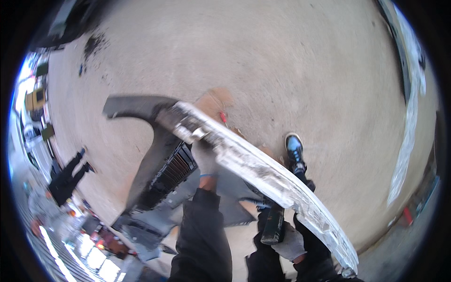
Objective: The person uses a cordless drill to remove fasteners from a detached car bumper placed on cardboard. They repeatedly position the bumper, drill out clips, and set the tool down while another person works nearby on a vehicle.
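Note:
A long, curved, whitish bumper beam [263, 169], scuffed and dirty, slants across the view above the floor. Close to its upper left end, my gloved left hand [205, 157] is closed around it. Farther down its length, my gloved right hand [291, 242] is closed at a black block-shaped part [273, 226] below the beam. Whether that part is joined to the beam, I cannot tell. Underneath lies a large grey bumper cover [150, 162] with a black slatted grille [174, 171], partly hidden by my left arm and the beam.
A red-handled tool [223, 117] lies by a piece of brown cardboard [213, 99] beyond the beam. My shoe [294, 148] stands right of it. Clear plastic wrapping [406, 141] runs along the right side. Another person in dark trousers [68, 178] is at the far left.

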